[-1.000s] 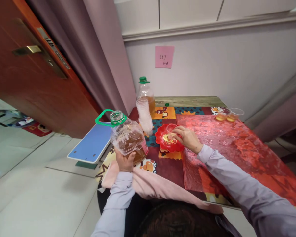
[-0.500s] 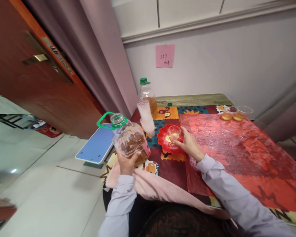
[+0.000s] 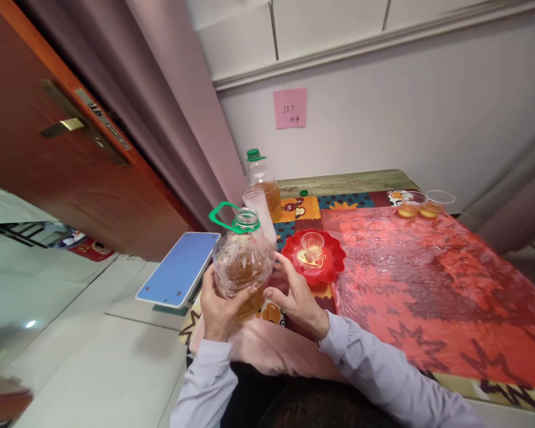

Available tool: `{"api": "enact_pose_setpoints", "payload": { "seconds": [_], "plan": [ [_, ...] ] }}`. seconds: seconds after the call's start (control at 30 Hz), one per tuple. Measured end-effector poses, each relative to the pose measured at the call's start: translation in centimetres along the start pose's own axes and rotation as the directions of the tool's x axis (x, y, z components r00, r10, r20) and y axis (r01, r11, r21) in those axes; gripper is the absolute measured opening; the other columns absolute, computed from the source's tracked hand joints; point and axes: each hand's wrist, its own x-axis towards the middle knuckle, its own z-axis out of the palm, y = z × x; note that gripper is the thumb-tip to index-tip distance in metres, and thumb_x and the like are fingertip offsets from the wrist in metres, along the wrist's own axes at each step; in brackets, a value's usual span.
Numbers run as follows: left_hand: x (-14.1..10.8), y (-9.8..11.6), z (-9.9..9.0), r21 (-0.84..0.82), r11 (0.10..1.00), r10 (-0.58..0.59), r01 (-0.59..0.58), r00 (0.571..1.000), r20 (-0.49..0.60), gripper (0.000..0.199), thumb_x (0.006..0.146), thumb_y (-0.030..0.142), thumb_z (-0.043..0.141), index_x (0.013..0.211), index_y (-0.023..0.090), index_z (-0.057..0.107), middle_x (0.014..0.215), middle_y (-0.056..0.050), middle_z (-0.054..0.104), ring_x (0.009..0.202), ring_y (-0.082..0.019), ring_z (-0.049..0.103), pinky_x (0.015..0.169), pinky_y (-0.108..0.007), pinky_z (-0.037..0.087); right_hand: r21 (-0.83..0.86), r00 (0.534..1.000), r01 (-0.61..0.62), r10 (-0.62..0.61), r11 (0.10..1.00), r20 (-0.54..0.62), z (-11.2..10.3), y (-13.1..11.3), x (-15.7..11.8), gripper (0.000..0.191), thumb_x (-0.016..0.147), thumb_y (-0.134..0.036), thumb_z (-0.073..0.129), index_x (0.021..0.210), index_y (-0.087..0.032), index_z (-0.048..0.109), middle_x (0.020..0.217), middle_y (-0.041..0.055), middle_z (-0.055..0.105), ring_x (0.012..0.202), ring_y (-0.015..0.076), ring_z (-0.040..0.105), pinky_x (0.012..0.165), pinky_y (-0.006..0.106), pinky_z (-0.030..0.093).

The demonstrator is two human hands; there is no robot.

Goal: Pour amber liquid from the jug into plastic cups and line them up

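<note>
My left hand [image 3: 222,309] is wrapped round the lower left side of a large clear plastic bottle [image 3: 243,267] of amber liquid. The bottle has no cap on its mouth, and a green handle ring circles its neck. At its right side is my right hand [image 3: 296,297], thumb and fingers apart; whether the fingertips touch the plastic I cannot tell. A clear plastic cup [image 3: 312,242] stands upright in a red scalloped plate [image 3: 334,270] beyond my right hand. Behind the bottle, a stack of clear cups [image 3: 259,205] is partly hidden.
A second bottle [image 3: 266,187] with a green cap stands at the back. Two cups [image 3: 408,208] holding a little yellow liquid are at the far right. A small green cap [image 3: 304,193] lies near the wall. Left of the table is a blue-topped stool [image 3: 178,267].
My right hand has let go of the cup in the red plate and moved left to the bottle's side. My left hand has shifted the bottle to the right.
</note>
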Motion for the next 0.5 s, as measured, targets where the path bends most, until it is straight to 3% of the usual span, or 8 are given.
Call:
{"api": "enact_pose_setpoints", "payload": {
  "seconds": [0.07,0.2,0.33,0.5],
  "plan": [
    [-0.1,1.4,-0.6,0.067,0.997,0.027,-0.032,0.997,0.067,0.103,0.051,0.056,0.1,0.138,0.02,0.061,0.129,-0.013,0.073,0.118,-0.034,0.072,0.106,-0.051,0.059,0.109,0.998,-0.036,0.031,0.993,0.046,-0.4,0.8,0.2,0.096,0.086,-0.073,0.075,0.161,-0.026,0.037,0.143,0.0168,0.067,0.117,0.0328,0.074,0.094,0.049,0.064],
    [0.0,3.4,-1.2,0.187,0.974,0.093,-0.126,0.98,0.177,0.1,0.054,0.061,0.098,0.14,0.022,0.063,0.128,-0.013,0.074,0.116,-0.035,0.074,0.102,-0.052,0.061,0.216,0.999,-0.042,0.037,0.975,0.027,-0.6,1.7,-0.3,0.096,0.082,-0.072,0.08,0.158,-0.028,0.041,0.137,0.0133,0.072,0.123,0.0355,0.072,0.098,0.051,0.063],
    [0.5,3.8,-1.3,0.367,0.903,0.132,-0.224,0.957,0.258,0.1,0.052,0.062,0.098,0.138,0.023,0.066,0.127,-0.013,0.076,0.115,-0.038,0.073,0.104,-0.055,0.059,0.28,0.997,-0.069,0.074,0.958,-0.007,0.0,2.0,-0.9,0.096,0.081,-0.069,0.083,0.159,-0.03,0.04,0.134,0.0121,0.073,0.128,0.0379,0.07,0.098,0.054,0.063],
    [1.4,3.8,-1.0,0.413,0.863,0.175,-0.29,0.94,0.293,0.097,0.048,0.06,0.099,0.134,0.025,0.07,0.126,-0.014,0.078,0.112,-0.041,0.074,0.101,-0.057,0.059,0.353,0.991,-0.112,0.13,0.929,-0.028,0.3,2.5,-1.0,0.082,0.084,-0.073,0.076,0.149,-0.031,0.049,0.127,0.011,0.075,0.118,0.0374,0.073,0.087,0.053,0.068]
  ]
}}
